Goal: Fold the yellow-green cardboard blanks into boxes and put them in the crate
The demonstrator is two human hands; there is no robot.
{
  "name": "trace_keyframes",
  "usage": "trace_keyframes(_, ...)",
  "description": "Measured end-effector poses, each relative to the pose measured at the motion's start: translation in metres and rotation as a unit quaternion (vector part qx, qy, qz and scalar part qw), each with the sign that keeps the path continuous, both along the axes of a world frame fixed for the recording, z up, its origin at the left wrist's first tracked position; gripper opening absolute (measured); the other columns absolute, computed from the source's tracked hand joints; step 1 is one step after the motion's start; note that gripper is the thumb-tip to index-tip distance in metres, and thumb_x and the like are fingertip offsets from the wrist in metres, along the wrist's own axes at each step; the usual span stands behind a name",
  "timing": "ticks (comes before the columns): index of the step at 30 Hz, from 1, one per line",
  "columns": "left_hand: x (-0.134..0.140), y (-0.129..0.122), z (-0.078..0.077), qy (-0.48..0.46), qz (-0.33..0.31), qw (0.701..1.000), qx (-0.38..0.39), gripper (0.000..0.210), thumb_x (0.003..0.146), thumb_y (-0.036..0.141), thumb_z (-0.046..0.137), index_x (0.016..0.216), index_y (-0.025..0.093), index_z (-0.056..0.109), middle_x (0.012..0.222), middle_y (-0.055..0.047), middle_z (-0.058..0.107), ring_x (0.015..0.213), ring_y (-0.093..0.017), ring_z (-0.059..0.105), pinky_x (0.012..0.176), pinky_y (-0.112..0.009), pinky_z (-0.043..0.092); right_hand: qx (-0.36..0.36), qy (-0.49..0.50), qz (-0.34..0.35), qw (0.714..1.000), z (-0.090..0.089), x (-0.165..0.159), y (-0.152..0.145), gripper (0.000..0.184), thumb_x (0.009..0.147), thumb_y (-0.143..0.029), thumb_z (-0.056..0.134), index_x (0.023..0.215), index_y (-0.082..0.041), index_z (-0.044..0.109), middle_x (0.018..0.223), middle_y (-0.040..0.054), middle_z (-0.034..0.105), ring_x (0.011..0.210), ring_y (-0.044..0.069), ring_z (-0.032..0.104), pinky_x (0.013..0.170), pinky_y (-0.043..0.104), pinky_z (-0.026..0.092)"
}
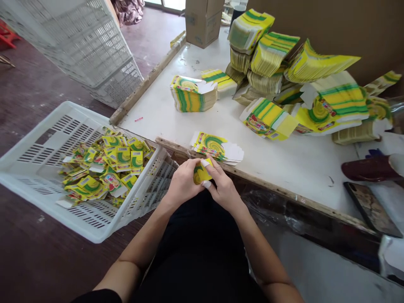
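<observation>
Between both hands, in front of my body at the table's edge, is a small yellow and green carton (199,173). My left hand (184,182) grips its left side, the fingers curled round it. From the right, my right hand (221,182) pinches the same carton; white wraps cover its thumb tip and a fingertip. Just beyond the fingers, a few flat printed cartons (214,145) lie fanned out on the table edge, white flaps pointing right. My fingers partly cover the held carton, so its full shape is hidden.
A white plastic crate (104,229) with many small cartons (118,158) stands at left. Bundles of flat cartons (265,54) are piled on the white table (151,113). A cardboard box (203,21) stands behind; a phone (372,208) and dark red mug (366,168) are at right.
</observation>
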State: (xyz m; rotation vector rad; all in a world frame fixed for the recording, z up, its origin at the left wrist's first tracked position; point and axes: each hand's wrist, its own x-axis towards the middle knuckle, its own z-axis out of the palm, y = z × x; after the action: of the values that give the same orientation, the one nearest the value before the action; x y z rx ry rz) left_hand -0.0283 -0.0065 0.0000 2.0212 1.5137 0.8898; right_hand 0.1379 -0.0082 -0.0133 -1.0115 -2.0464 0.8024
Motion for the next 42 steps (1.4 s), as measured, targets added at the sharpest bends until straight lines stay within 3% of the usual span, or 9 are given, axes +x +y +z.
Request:
trace_keyframes(5, -0.003, -0.001, 0.003, -0.03, -0.02, 0.998, -0.047, 0.047, 0.068, 0.024, 0.072, 0.113, 0.02, 0.057, 0.111, -0.01, 0.072, 0.1, -0.026, 0.07, 0.09, -0.038, 0.056, -0.005, -0.024, 0.025, 0.999, 0.002, 0.008, 0.006, 0.03, 0.097, -0.026, 0.052, 0.123, -0.025, 0.066, 0.145, 0.0121, 0.054, 0.134, 0.027, 0.053, 0.108, 0.044, 0.048)
trace_keyframes(11, -0.003, -0.002, 0.009, -0.042, -0.054, 0.994, -0.084, 0.049, 0.068, 0.032, 0.076, 0.114, 0.021, 0.06, 0.105, -0.006, 0.075, 0.089, -0.024, 0.073, 0.08, -0.034, 0.059, -0.037, -0.008, 0.106, 0.994, 0.014, 0.028, 0.018, 0.019, 0.096, -0.027, 0.055, 0.102, -0.025, 0.072, 0.132, 0.0092, 0.063, 0.116, 0.022, 0.065, 0.097, 0.037, 0.055)
trace_keyframes(20, -0.009, -0.002, 0.001, 0.004, -0.009, 0.998, -0.068, 0.052, 0.068, 0.023, 0.07, 0.118, 0.021, 0.058, 0.115, -0.008, 0.072, 0.101, -0.025, 0.07, 0.091, -0.037, 0.056, -0.052, 0.066, -0.037, 0.996, -0.011, -0.014, -0.001, 0.042, 0.095, -0.035, 0.055, 0.135, -0.022, 0.054, 0.141, 0.0147, 0.056, 0.129, 0.026, 0.057, 0.105, 0.042, 0.05)
trace_keyframes(23, -0.052, -0.003, 0.0, 0.016, 0.109, 0.993, -0.043, 0.053, 0.07, 0.034, 0.074, 0.119, 0.022, 0.057, 0.112, -0.007, 0.071, 0.099, -0.028, 0.069, 0.092, -0.043, 0.055, -0.038, 0.065, -0.072, 0.995, -0.008, -0.011, 0.002, 0.047, 0.092, -0.037, 0.06, 0.135, -0.021, 0.052, 0.128, 0.0138, 0.066, 0.112, 0.025, 0.067, 0.097, 0.04, 0.054)
trace_keyframes(26, -0.107, -0.004, 0.001, 0.061, 0.352, 0.931, 0.077, 0.076, 0.062, 0.04, 0.084, 0.127, 0.018, 0.053, 0.131, -0.016, 0.059, 0.125, -0.041, 0.052, 0.11, -0.061, 0.036, 0.008, 0.004, -0.163, 0.987, 0.002, 0.012, 0.013, 0.018, 0.093, -0.029, 0.057, 0.106, -0.023, 0.067, 0.102, 0.0081, 0.073, 0.097, 0.025, 0.069, 0.089, 0.04, 0.055)
trace_keyframes(28, -0.128, -0.004, 0.001, 0.064, 0.413, 0.904, 0.09, 0.082, 0.062, 0.043, 0.084, 0.131, 0.014, 0.05, 0.134, -0.02, 0.056, 0.129, -0.043, 0.047, 0.111, -0.064, 0.033, 0.027, -0.051, -0.226, 0.973, 0.006, 0.026, 0.022, 0.014, 0.091, -0.023, 0.055, 0.094, -0.022, 0.068, 0.091, 0.0076, 0.072, 0.089, 0.026, 0.067, 0.083, 0.041, 0.054)
trace_keyframes(30, -0.125, -0.005, -0.002, 0.059, 0.386, 0.918, 0.072, 0.069, 0.068, 0.044, 0.079, 0.126, 0.015, 0.054, 0.127, -0.017, 0.061, 0.123, -0.039, 0.053, 0.109, -0.059, 0.038, 0.032, -0.104, -0.259, 0.96, 0.005, 0.031, 0.032, 0.015, 0.088, -0.018, 0.056, 0.095, -0.021, 0.068, 0.092, 0.0091, 0.07, 0.09, 0.027, 0.064, 0.083, 0.041, 0.052)
trace_keyframes(35, -0.056, 0.001, -0.014, 0.013, 0.16, 0.987, 0.0, 0.035, 0.081, 0.038, 0.067, 0.111, 0.022, 0.063, 0.118, -0.009, 0.068, 0.117, -0.028, 0.06, 0.107, -0.047, 0.044, -0.015, -0.223, -0.271, 0.936, -0.007, 0.017, 0.057, 0.018, 0.079, -0.013, 0.062, 0.095, -0.018, 0.068, 0.096, 0.0124, 0.067, 0.094, 0.03, 0.058, 0.086, 0.043, 0.047)
trace_keyframes(42, -0.014, 0.015, -0.014, -0.115, 0.027, 0.991, -0.065, 0.032, 0.081, 0.035, 0.067, 0.111, 0.022, 0.066, 0.119, -0.01, 0.07, 0.115, -0.025, 0.062, 0.103, -0.045, 0.047, -0.013, -0.228, -0.254, 0.94, -0.019, 0.019, 0.07, 0.017, 0.078, -0.011, 0.061, 0.092, -0.021, 0.065, 0.092, 0.0107, 0.061, 0.088, 0.029, 0.056, 0.08, 0.041, 0.047)
